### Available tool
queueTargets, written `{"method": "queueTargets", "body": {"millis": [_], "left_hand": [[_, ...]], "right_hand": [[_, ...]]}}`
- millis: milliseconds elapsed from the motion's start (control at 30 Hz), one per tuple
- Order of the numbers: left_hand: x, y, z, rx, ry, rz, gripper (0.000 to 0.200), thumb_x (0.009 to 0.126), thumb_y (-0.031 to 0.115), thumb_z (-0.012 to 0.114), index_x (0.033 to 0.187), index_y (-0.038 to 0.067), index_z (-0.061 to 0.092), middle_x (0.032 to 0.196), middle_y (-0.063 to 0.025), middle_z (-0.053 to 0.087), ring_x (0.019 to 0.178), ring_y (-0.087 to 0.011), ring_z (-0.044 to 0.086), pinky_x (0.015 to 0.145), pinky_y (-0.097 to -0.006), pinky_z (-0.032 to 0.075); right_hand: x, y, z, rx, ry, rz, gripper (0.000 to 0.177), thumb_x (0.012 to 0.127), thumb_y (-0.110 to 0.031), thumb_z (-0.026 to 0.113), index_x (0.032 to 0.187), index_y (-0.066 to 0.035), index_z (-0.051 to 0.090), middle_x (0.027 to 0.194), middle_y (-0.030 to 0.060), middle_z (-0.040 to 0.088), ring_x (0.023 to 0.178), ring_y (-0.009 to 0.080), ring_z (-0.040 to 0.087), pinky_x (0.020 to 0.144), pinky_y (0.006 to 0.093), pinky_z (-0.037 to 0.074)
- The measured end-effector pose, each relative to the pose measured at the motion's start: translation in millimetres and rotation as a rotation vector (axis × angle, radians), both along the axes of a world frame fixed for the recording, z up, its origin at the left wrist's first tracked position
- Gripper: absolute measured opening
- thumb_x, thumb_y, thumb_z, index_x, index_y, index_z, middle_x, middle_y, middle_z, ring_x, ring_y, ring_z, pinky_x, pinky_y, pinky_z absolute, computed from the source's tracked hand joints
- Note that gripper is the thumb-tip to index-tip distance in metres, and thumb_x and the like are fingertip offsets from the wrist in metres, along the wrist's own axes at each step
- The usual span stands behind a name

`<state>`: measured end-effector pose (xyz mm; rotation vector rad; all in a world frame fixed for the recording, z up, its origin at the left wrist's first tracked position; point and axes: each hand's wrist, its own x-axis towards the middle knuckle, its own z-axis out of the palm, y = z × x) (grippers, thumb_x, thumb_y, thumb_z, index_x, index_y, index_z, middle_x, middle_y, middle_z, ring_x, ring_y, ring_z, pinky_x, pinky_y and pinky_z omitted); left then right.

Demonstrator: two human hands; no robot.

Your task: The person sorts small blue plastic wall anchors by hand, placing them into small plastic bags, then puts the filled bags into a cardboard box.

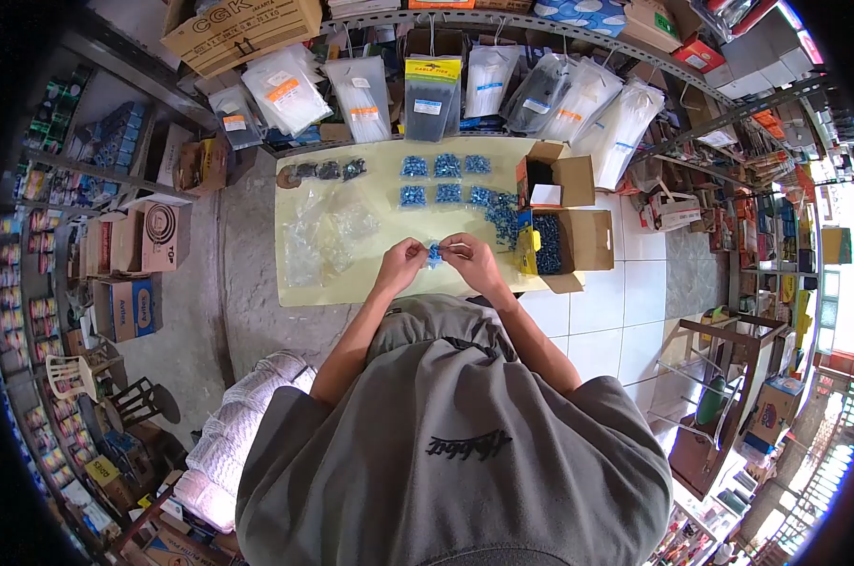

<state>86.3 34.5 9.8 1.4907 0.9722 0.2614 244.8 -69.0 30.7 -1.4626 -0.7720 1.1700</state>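
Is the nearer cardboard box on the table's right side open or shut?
Open: the cardboard box has flaps spread outward, and small dark blue pieces show inside.

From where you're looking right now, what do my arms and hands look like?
Your left hand and right hand are ungloved. The forearms are bare, with nothing visibly worn on them. Loose grey-olive short sleeves cover the upper arms; the matching shirt has dark script lettering.
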Motion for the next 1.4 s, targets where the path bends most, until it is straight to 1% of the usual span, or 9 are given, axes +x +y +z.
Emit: {"method": "queueTargets", "body": {"millis": [233,333,400,433,533,667,800,967,1400], "left_hand": [[-0.2,-1.4,5.7,-0.021,0.028,0.029,0.017,0.084,0.015,0.063,0.089,-0.001,0.063,0.073,-0.0055,0.065,0.066,-0.0118,0.06,0.063,-0.0262,0.048],[-1.7,-1.8,0.9,-0.018,0.014,0.038,0.017,0.085,0.016,0.063,0.089,-0.001,0.063,0.073,-0.0052,0.064,0.066,-0.0118,0.06,0.063,-0.0264,0.048],[-3.1,-2.1,-0.5,-0.016,0.002,0.045,0.017,0.085,0.016,0.064,0.089,-0.001,0.062,0.072,-0.0051,0.064,0.066,-0.0117,0.06,0.063,-0.0264,0.048],[-3.5,-1.9,-0.6,-0.009,0.007,0.025,0.016,0.087,0.016,0.063,0.09,0.001,0.062,0.074,-0.0041,0.063,0.066,-0.0108,0.059,0.062,-0.0254,0.048],[-1.9,-4.3,-4.9,-0.013,-0.005,-0.004,0.016,0.089,0.017,0.062,0.091,0.002,0.06,0.075,-0.003,0.062,0.066,-0.0097,0.058,0.061,-0.0244,0.047],[-1.6,-5.7,4.3,-0.039,0.001,-0.003,0.016,0.089,0.018,0.062,0.091,0.002,0.06,0.076,-0.0029,0.062,0.067,-0.0093,0.058,0.06,-0.0244,0.047],[-3.8,-6.1,2.9,-0.017,0.005,0.003,0.017,0.088,0.018,0.062,0.091,0.002,0.06,0.076,-0.003,0.062,0.067,-0.0093,0.058,0.06,-0.0245,0.047],[-3.1,-6.9,5.5,-0.008,0.008,0.034,0.017,0.085,0.016,0.064,0.087,0.0,0.061,0.073,-0.0053,0.064,0.065,-0.0112,0.06,0.063,-0.0261,0.048],[-3.2,-6.0,-0.6,0.003,0.02,0.02,0.018,0.086,0.017,0.064,0.088,-0.001,0.061,0.074,-0.0058,0.064,0.066,-0.0119,0.061,0.063,-0.0268,0.048]], "right_hand": [[0.6,-0.8,5.2,0.014,0.044,0.061,0.021,0.084,0.001,0.062,0.106,0.002,0.062,0.101,0.0068,0.066,0.085,0.0158,0.065,0.072,0.0275,0.054],[10.4,-4.3,-5.4,-0.025,0.004,-0.053,0.024,0.081,0.003,0.062,0.105,0.001,0.062,0.101,0.0098,0.066,0.082,0.0195,0.067,0.07,0.0275,0.054],[22.9,-11.8,-16.3,-0.092,-0.557,-0.198,0.029,0.077,0.005,0.061,0.105,0.0,0.062,0.101,0.0151,0.064,0.082,0.0284,0.067,0.071,0.0336,0.055],[29.4,-17.9,-26.4,-0.146,-0.825,-0.18,0.032,0.076,0.004,0.057,0.107,-0.002,0.06,0.103,0.0189,0.061,0.085,0.0365,0.064,0.073,0.0418,0.054],[48.4,-32.1,-52.5,-0.329,-1.106,-0.098,0.031,0.079,0.001,0.053,0.11,-0.003,0.059,0.107,0.0201,0.058,0.089,0.0393,0.062,0.075,0.0472,0.052],[67.4,-35.6,-86.2,-0.375,-1.198,-0.037,0.017,0.088,-0.006,0.05,0.102,-0.005,0.061,0.104,0.0251,0.056,0.082,0.0408,0.064,0.07,0.0463,0.054],[74.9,-30.4,-86.8,-0.42,-1.211,0.042,0.018,0.091,-0.01,0.047,0.101,-0.004,0.061,0.096,0.0252,0.06,0.08,0.0406,0.065,0.067,0.0464,0.055],[81.6,-24.0,-88.5,-0.487,-1.266,0.101,0.017,0.091,-0.013,0.048,0.097,-0.004,0.061,0.075,0.0199,0.066,0.07,0.0378,0.067,0.061,0.0466,0.055],[83.4,-15.9,-73.1,-0.562,-1.31,0.203,0.015,0.084,-0.013,0.056,0.095,-0.003,0.06,0.074,0.0196,0.066,0.073,0.0359,0.068,0.065,0.0445,0.056]]}}
